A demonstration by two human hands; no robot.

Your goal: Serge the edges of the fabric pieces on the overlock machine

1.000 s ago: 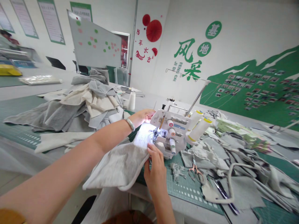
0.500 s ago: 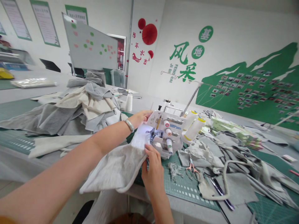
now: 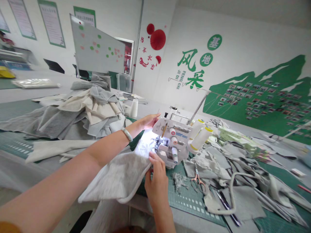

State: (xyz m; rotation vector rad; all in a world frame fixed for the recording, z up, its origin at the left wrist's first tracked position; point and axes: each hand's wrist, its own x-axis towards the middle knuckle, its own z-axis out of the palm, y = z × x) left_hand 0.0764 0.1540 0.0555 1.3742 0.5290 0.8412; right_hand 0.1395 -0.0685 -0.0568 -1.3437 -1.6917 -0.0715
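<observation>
A small white plastic overlock machine point(image 3: 173, 142) sits near the front edge of the table point(image 3: 14, 161), on a green gridded cutting mat point(image 3: 191, 200). Its lamp throws a bright patch on a piece of pale grey knit fabric point(image 3: 119, 176), soft and faintly mottled, with a rolled, rounded hem. The cloth runs from the needle area down over the table's front edge and hangs there.

The left hand point(image 3: 147, 121) lies behind the machine's left side, palm down on the lit cloth, fingers stretched out and close together; a pale green bangle point(image 3: 127, 134) rings the wrist. The right hand point(image 3: 156, 181) rests in front of the machine, fingertips bunched and pressing the fabric's edge just before the presser foot; whether they pinch it or only press cannot be told.

Two cream thread cones point(image 3: 200, 136) lean at the machine's right. Small copper-coloured snips point(image 3: 195, 178) lie on the mat beside a tuft of lint. Grey offcuts point(image 3: 243, 181) sprawl toward the right end, and a rumpled heap of grey and cream cloth point(image 3: 85, 110) rises toward the left.
</observation>
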